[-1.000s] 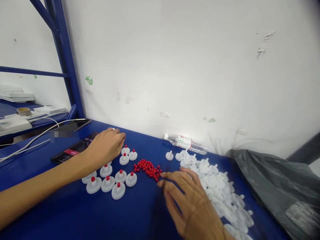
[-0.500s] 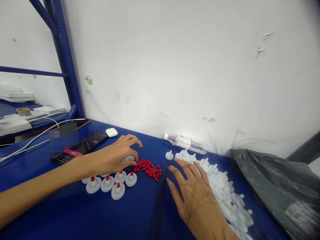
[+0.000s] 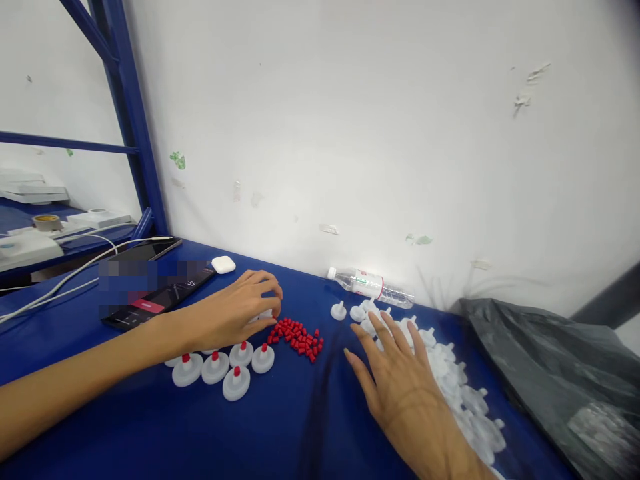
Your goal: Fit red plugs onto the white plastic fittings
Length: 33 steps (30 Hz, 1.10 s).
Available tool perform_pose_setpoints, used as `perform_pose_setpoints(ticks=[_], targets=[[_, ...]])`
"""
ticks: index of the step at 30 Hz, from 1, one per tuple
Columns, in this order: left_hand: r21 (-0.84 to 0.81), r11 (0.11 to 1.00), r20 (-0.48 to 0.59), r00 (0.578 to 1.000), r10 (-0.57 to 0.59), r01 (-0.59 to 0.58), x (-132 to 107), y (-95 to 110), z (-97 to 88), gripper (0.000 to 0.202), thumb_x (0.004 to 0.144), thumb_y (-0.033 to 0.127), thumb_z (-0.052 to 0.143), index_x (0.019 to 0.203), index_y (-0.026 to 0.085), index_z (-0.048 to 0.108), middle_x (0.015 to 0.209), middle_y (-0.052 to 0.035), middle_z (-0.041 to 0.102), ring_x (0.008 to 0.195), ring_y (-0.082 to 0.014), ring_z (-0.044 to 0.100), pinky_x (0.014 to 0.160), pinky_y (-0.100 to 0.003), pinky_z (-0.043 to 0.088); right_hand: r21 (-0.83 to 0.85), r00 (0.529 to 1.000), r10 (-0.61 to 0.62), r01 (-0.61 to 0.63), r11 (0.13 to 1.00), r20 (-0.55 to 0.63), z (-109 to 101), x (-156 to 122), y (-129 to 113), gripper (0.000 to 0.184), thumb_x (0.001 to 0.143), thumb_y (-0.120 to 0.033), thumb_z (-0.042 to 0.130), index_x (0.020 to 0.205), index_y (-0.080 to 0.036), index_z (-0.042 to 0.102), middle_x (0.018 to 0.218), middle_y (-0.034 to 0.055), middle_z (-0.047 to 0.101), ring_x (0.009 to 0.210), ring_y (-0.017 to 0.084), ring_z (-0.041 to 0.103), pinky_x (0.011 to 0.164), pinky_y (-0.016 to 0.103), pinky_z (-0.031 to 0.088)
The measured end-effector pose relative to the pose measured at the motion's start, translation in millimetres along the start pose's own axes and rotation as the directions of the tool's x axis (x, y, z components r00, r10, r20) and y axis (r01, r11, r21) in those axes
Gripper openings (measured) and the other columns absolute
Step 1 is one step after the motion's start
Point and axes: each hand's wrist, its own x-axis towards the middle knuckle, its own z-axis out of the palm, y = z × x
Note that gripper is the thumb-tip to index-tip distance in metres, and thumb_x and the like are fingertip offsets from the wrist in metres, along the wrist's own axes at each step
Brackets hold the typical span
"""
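Note:
My left hand (image 3: 245, 305) is curled with thumb and fingertips close together, beside a heap of small red caps (image 3: 297, 337). A bit of white shows behind its fingers, and I cannot tell what they hold. Under and in front of that wrist, several round white plastic discs (image 3: 236, 383) stand with red caps on their stems. My right hand (image 3: 405, 387) is spread open, palm down, over a pile of uncapped white discs with stems (image 3: 450, 363). One uncapped white disc (image 3: 339, 311) stands apart to the left of that pile.
A clear plastic bottle (image 3: 370, 284) lies along the wall. On the left are a phone (image 3: 165, 297), another dark device (image 3: 145, 250), white cables (image 3: 75, 270) and a small white case (image 3: 223, 265). A dark plastic bag (image 3: 555, 367) covers the right side. A blue frame post (image 3: 133, 113) rises at left.
My right hand has moved slightly right, and its fingers are spread wider over the uncapped discs. My left fingers have curled in closer to the thumb.

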Motion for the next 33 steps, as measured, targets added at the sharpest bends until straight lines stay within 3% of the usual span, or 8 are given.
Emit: perform_pose_setpoints(ticks=[5, 9, 13, 15, 19, 25, 28, 33], targets=[[0.05, 0.997, -0.057, 0.997, 0.059, -0.056, 6.5, 6.6, -7.5, 0.013, 0.114, 0.023, 0.057, 0.111, 0.026, 0.07, 0.114, -0.0065, 0.078, 0.122, -0.0319, 0.066, 0.107, -0.05, 0.049, -0.061, 1.0, -0.023, 0.023, 0.998, 0.016, 11.1, -4.1, 14.1, 0.044, 0.117, -0.033, 0.038, 0.143, -0.015, 0.07, 0.151, 0.0279, 0.072, 0.148, 0.049, 0.064, 0.12, 0.082, 0.047], [0.081, 0.994, -0.102, 0.992, 0.079, -0.071, 8.8, 8.5, -8.3, 0.016, 0.116, 0.023, 0.053, 0.111, 0.024, 0.069, 0.108, -0.0065, 0.078, 0.116, -0.031, 0.067, 0.103, -0.049, 0.049, 0.009, 0.998, -0.042, 0.042, 0.999, 0.04, 6.1, -1.5, 15.5, 0.039, 0.118, -0.028, 0.036, 0.139, -0.017, 0.068, 0.14, 0.0206, 0.079, 0.143, 0.045, 0.068, 0.123, 0.08, 0.045], [0.082, 0.993, -0.147, 0.984, 0.096, -0.085, 9.6, 10.3, -8.6, 0.013, 0.115, 0.022, 0.055, 0.111, 0.023, 0.068, 0.104, -0.0053, 0.078, 0.114, -0.0295, 0.068, 0.101, -0.047, 0.049, 0.198, 0.998, -0.059, 0.054, 0.979, 0.023, -10.8, 5.9, 7.0, 0.032, 0.118, -0.022, 0.04, 0.14, -0.023, 0.063, 0.12, 0.0087, 0.082, 0.121, 0.032, 0.078, 0.125, 0.074, 0.046], [0.076, 0.993, -0.172, 0.98, 0.105, -0.093, 10.3, 12.3, -9.6, 0.013, 0.115, 0.02, 0.055, 0.11, 0.023, 0.067, 0.103, -0.0047, 0.077, 0.113, -0.0281, 0.068, 0.101, -0.045, 0.05, 0.246, 0.999, -0.04, 0.033, 0.969, 0.027, -13.7, 6.3, 3.4, 0.031, 0.118, -0.024, 0.044, 0.145, -0.022, 0.06, 0.12, 0.0082, 0.081, 0.115, 0.03, 0.079, 0.125, 0.072, 0.047], [0.072, 0.991, -0.218, 0.968, 0.126, -0.113, 12.7, 18.6, -12.4, 0.013, 0.114, 0.016, 0.056, 0.109, 0.023, 0.066, 0.104, -0.0043, 0.076, 0.109, -0.0261, 0.067, 0.098, -0.043, 0.051, 0.233, 0.999, -0.024, 0.013, 0.972, 0.044, -3.1, 0.8, 2.7, 0.03, 0.117, -0.03, 0.047, 0.141, -0.017, 0.06, 0.122, 0.0133, 0.082, 0.117, 0.034, 0.081, 0.12, 0.076, 0.051], [0.075, 0.983, -0.242, 0.954, 0.179, -0.166, 12.7, 31.9, -13.9, 0.016, 0.116, 0.013, 0.056, 0.123, 0.023, 0.066, 0.107, -0.0034, 0.079, 0.105, -0.0233, 0.067, 0.096, -0.041, 0.053, 0.338, 0.996, -0.052, 0.024, 0.941, 0.074, 7.2, -1.3, 2.6, 0.03, 0.119, -0.026, 0.031, 0.12, -0.029, 0.061, 0.104, 0.0018, 0.084, 0.095, 0.026, 0.085, 0.119, 0.077, 0.055], [0.072, 0.976, -0.245, 0.945, 0.217, -0.206, 10.5, 39.7, -10.7, 0.021, 0.117, 0.011, 0.056, 0.133, 0.021, 0.066, 0.11, -0.0059, 0.079, 0.105, -0.0234, 0.067, 0.094, -0.041, 0.053, 0.339, 0.998, -0.065, 0.066, 0.938, -0.014, 1.6, 1.4, -2.1, 0.032, 0.12, -0.028, 0.028, 0.13, -0.027, 0.059, 0.105, 0.0038, 0.083, 0.095, 0.027, 0.085, 0.114, 0.075, 0.061], [0.037, 0.964, -0.283, 0.922, 0.263, -0.263, 9.3, 56.3, -2.7, 0.023, 0.118, 0.008, 0.051, 0.129, 0.02, 0.067, 0.108, -0.0057, 0.081, 0.105, -0.0233, 0.067, 0.093, -0.043, 0.051, 0.345, 0.984, -0.078, 0.13, 0.929, -0.161, -16.2, 9.3, -11.8, 0.028, 0.118, -0.027, 0.038, 0.132, -0.024, 0.062, 0.112, 0.0058, 0.082, 0.099, 0.028, 0.085, 0.105, 0.066, 0.068]])
